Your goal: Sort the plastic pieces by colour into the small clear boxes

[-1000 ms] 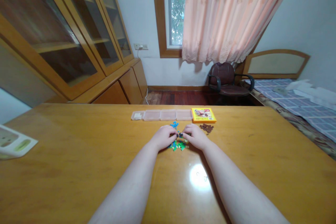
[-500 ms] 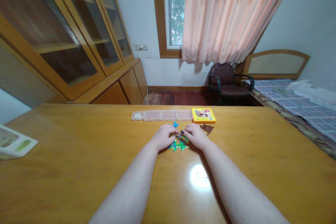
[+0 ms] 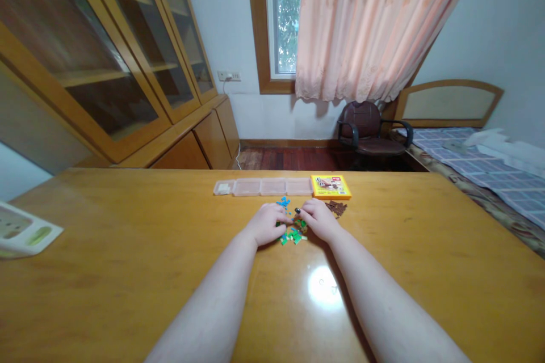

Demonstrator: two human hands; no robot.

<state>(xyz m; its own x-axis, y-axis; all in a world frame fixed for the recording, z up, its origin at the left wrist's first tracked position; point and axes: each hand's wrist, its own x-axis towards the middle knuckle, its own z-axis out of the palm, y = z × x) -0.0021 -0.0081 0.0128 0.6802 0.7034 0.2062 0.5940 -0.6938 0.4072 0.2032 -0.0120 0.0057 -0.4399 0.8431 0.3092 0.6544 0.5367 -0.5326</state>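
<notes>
Small plastic building bricks lie in a loose heap on the table. Green bricks (image 3: 294, 236) sit at its near side, with a few pale and blue ones among them. A group of blue bricks (image 3: 283, 202) lies beyond my left hand. My left hand (image 3: 268, 224) rests palm down at the heap's left, thumb and fingers apart, the index fingertip among the pieces. Over the right side, my right hand (image 3: 320, 219) has its fingers stretched toward the heap; a small dark spot shows at one fingertip. Both palms hide some bricks. Brown bricks (image 3: 337, 208) form a pile beyond my right hand.
A row of clear plastic compartments (image 3: 259, 186) stands near the table's far edge, beside a yellow box (image 3: 331, 186). At the far left is a white plastic object (image 3: 32, 232). Beyond the wooden table (image 3: 128, 272) are a chair (image 3: 370, 130) and a bed.
More blue bricks now show beyond my left hand, some scattered between it and the far group. Both hands have shifted only slightly over the heap.
</notes>
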